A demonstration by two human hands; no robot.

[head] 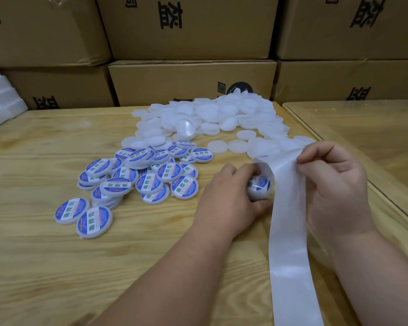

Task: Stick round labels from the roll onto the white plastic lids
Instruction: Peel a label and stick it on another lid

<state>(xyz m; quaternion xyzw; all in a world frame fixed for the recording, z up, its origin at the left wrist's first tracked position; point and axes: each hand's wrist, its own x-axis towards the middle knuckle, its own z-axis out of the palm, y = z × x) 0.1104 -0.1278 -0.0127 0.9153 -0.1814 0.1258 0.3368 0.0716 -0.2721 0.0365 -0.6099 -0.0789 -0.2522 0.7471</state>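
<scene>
1. Bare light wooden tabletop (45, 267): open passage at front left.
2. Heap of plain white round plastic lids (212, 118) and cluster of blue-labelled lids (137, 180) block the centre.
3. Stacked brown cardboard boxes (191, 83) wall the far edge.

Single head view, looking forward-down, close over wooden table (57, 267); stacked cartons (191, 83) behind.

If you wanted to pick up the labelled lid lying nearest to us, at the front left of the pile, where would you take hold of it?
Probably across its rim, from above. The nearest labelled lid lies flat on the wooden table, label up, overlapping its neighbour on its far-left edge, so pinch the free near and right edges.
</scene>
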